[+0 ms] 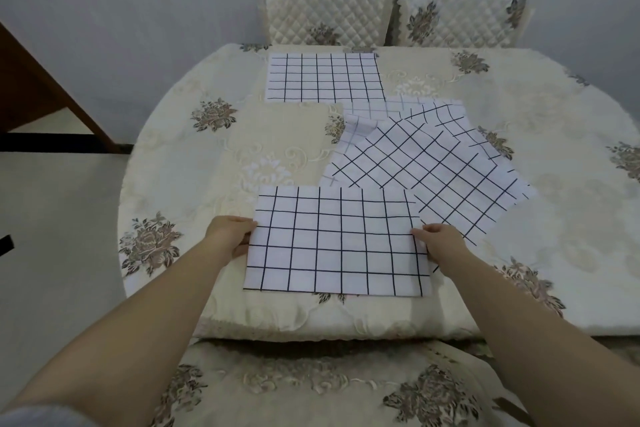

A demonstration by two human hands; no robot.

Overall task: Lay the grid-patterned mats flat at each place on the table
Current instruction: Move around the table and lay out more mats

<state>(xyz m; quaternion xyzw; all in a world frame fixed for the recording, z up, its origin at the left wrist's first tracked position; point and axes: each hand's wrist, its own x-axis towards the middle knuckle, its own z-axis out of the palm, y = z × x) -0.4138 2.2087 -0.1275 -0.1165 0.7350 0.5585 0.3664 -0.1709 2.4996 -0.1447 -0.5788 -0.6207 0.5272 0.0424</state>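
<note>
Mat nearest the person [337, 243], white with a black grid of squares, sits at the near place of a round table [194, 184] and is square to the table's near edge. Its far right corner overlaps the lowest mat of a loose pile. The left hand [230, 236] grips its left edge about halfway along, thumb on top and fingers curled beneath the cloth. The right hand [441, 243] pinches the right edge in the same manner, thumb above and fingers below. Whether the mat rests fully on the cloth or is held slightly clear of it cannot be told. A second mat [323, 78] of the same pattern lies flat at the far place, in front of the left quilted chair back [325, 17]. The right quilted chair back [464, 17] stands beside it, with bare tablecloth before it. The loose pile [426, 170] lies right of centre, between the near and far mats. Its mats are turned at differing angles, the top one set diagonally, and one corner [358, 128] on its left side is curled up. The table carries a cream cloth with embroidered brown flowers, and a chair seat [311, 385] in matching fabric sits below the near edge. A brown wooden frame [41, 90] stands against the wall at far left.
</note>
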